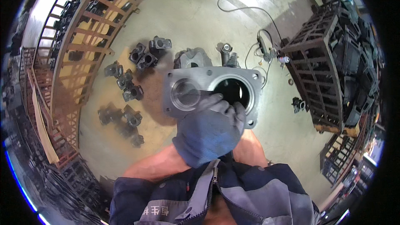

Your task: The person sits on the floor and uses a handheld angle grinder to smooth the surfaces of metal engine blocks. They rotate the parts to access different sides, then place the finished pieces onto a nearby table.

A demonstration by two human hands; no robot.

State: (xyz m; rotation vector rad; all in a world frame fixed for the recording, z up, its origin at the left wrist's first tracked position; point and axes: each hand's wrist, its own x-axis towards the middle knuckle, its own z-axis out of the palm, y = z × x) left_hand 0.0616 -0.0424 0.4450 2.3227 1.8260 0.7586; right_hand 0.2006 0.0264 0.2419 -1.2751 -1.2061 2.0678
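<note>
Clock read from the casting at centre. One jacket at 6, two bare forearms, one gloved hand showing. Left hand, blue-grey glove, partly closed, fingers bent, touching the face of one grey flanged casting beside its right bore; can't tell if the fingertips pinch anything. Right hand hidden behind the casting, forearm at 5, grip can't be told. Casting sits directly above the jacket front, face up to camera, two round bores: dark one at 3, lighter grey one at 9. Beyond it: one grey casting at 11, one pipe-like fitting between 12 and 1. Floor, left: three dark parts at 10, three between 9 and 10, a blurry lower group between 8 and 9, count unclear. One small part at 3. Farther: one filled crate between 2 and 3, one brown slatted rack at 10, one looping cable past 12.
</note>
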